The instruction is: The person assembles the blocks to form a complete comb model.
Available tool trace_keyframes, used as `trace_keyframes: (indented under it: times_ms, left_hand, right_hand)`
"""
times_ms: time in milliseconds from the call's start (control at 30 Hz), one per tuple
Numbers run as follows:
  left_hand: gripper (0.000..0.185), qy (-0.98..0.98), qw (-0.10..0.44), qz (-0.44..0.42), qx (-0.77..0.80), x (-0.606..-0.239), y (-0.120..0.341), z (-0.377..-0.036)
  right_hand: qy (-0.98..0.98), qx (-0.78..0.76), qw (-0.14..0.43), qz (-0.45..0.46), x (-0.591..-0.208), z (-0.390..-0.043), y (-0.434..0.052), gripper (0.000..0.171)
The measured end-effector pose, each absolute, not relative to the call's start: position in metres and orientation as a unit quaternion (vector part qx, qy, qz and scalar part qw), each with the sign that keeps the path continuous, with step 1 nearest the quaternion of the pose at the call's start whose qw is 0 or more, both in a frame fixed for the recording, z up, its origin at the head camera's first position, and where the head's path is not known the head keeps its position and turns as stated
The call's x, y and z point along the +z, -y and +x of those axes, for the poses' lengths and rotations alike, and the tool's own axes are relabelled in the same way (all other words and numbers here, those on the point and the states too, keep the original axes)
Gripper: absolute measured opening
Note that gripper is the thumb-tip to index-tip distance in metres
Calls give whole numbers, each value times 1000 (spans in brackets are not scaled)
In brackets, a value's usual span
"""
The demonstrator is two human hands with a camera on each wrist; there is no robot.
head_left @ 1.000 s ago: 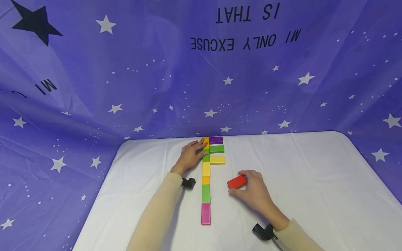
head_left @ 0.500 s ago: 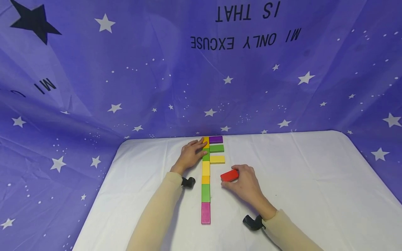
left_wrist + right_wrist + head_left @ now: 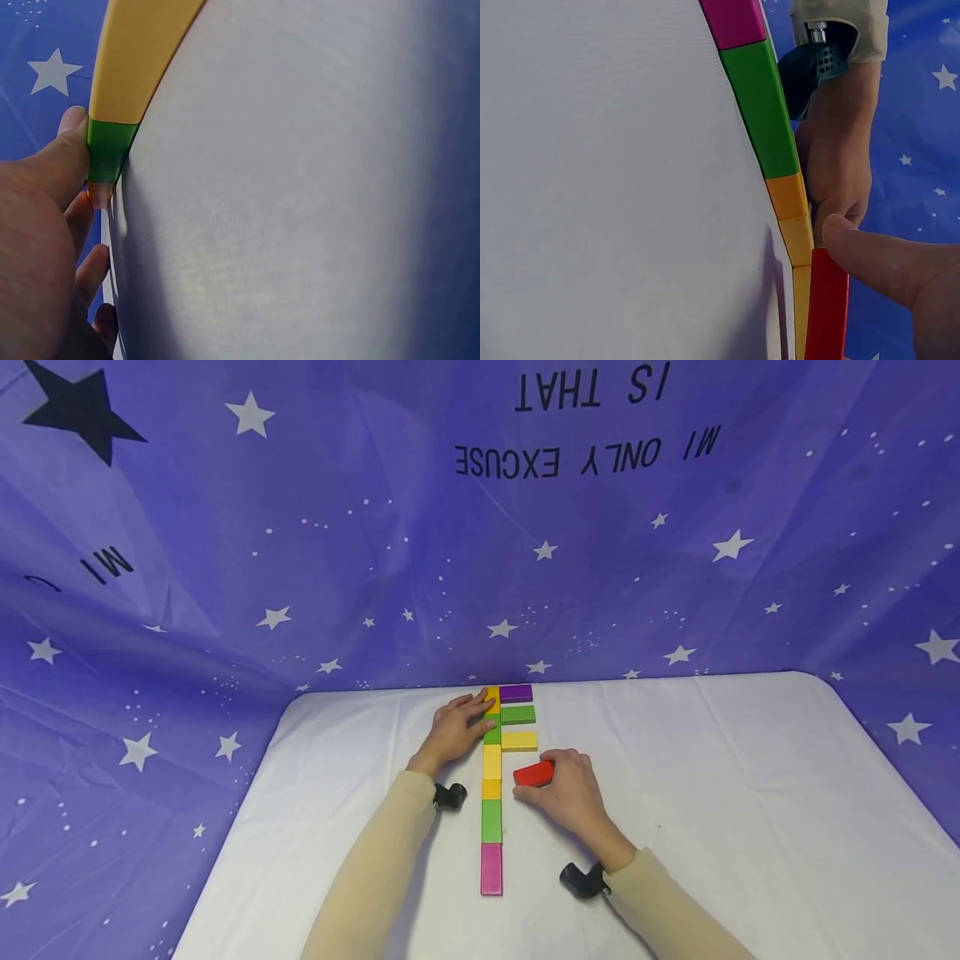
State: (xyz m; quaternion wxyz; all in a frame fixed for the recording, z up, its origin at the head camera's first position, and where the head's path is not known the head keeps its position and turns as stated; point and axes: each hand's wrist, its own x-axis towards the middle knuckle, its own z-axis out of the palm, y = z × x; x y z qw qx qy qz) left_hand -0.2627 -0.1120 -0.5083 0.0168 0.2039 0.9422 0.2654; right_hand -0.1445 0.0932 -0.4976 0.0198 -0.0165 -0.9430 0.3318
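Note:
My right hand pinches a red block between thumb and fingers, just right of a column of coloured blocks. In the right wrist view the red block appears lifted off the cloth, its shadow below. My left hand rests on the column's far end, with fingertips touching the orange-yellow block and the thumb on the dark green block. Nearer along the column lie a yellow block, a small orange block, a light green block and a magenta block.
Three blocks jut rightward from the column's far part: purple, green and yellow, with gaps between them. A white cloth covers the table. Behind it hangs a purple star-patterned curtain.
My right hand has carried the red block left and a little away from me, closer to the column below the jutting yellow block. My left hand has stayed in place.

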Motion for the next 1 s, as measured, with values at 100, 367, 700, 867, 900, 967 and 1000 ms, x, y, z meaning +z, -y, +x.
trace_keyframes:
  times_ms: [100, 367, 700, 867, 900, 967, 1000]
  left_hand:
    - [47, -942, 15, 205, 264, -508, 112, -263]
    - [48, -942, 10, 206, 266, -509, 113, -263]
    - [48, -944, 17, 201, 260, -511, 114, -264]
    - [48, -943, 14, 203, 262, -511, 114, -265]
    - [48, -943, 15, 203, 261, -511, 114, -265]
    - [48, -943, 15, 203, 262, -511, 114, -265]
    - [48, -943, 15, 204, 262, -511, 113, -265]
  right_hand:
    - [946, 324, 18, -16, -498, -147, -90, 67]
    - [958, 286, 25, -16, -502, -156, -82, 66]
    - [952, 304, 14, -7, -499, -154, -91, 62]
    - [944, 329, 11, 2, -497, -152, -99, 48]
    - [944, 328, 8, 2, -497, -152, -100, 46]
    - [945, 326, 3, 2, -498, -153, -101, 43]
    - [946, 325, 1, 0, -498, -153, -101, 42]
